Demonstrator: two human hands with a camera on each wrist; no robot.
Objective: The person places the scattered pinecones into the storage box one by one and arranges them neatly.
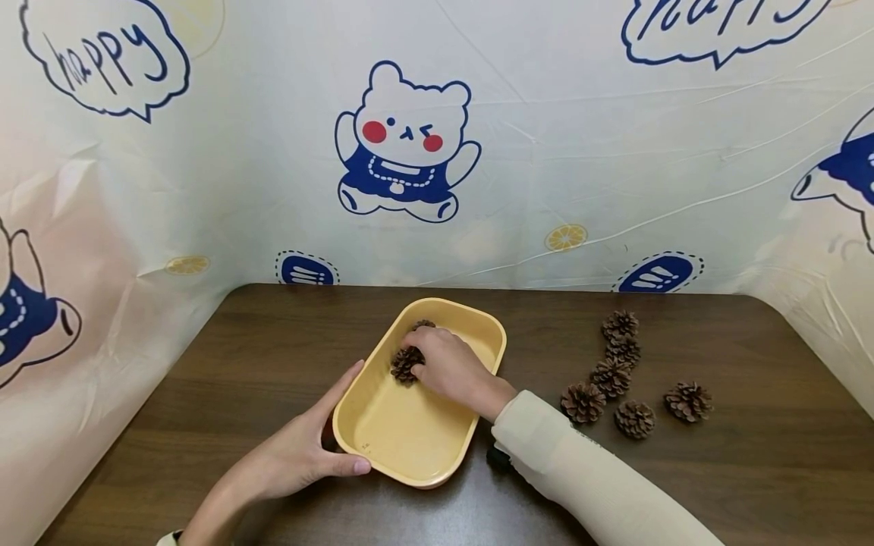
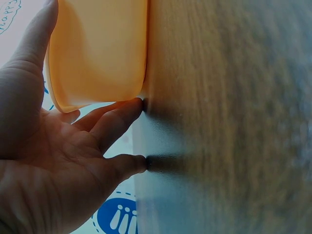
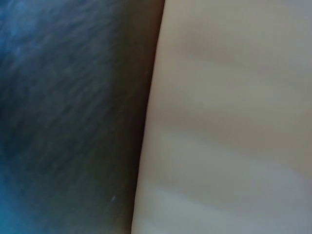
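Left hand (image 1: 293, 455) first, as my head feed gives it: it braces the near-left corner of a yellow tray (image 1: 392, 436), the outstretched fingers along the outside of the long wall and the thumb against the near end. Right hand (image 1: 454, 371) reaches over the opposite wall into the tray, grasping a pine cone (image 1: 404, 368) between thumb and bent fingers. I can't quite make out whether that cone is resting on the tray floor. Just beyond the right hand's fingers, a second cone (image 1: 425, 324) shows partly, also inside the tray. Out to the right of the right hand and its pale sleeve (image 1: 580, 470), I count six more on the desk (image 1: 273, 364): a close-set row of four cones (image 1: 611, 377) slanting away from the hands, a fifth cone (image 1: 635, 419) near the row's closest end, and a sixth cone (image 1: 688, 401) farthest right. Beyond both hands hangs a printed backdrop (image 1: 239, 152) with a winking bear (image 1: 410, 152).

On the left wrist feed I have that hand close up, its thumb along the tray's outer wall, two fingertips (image 2: 139, 163) touching the desk, and a blue printed badge (image 2: 117, 214) beyond the fingers.

My right wrist feed is blurred: a dark surface (image 3: 63, 122), probably the desk, meets a pale surface (image 3: 224, 122) I can't identify, and the fingers are out of view.
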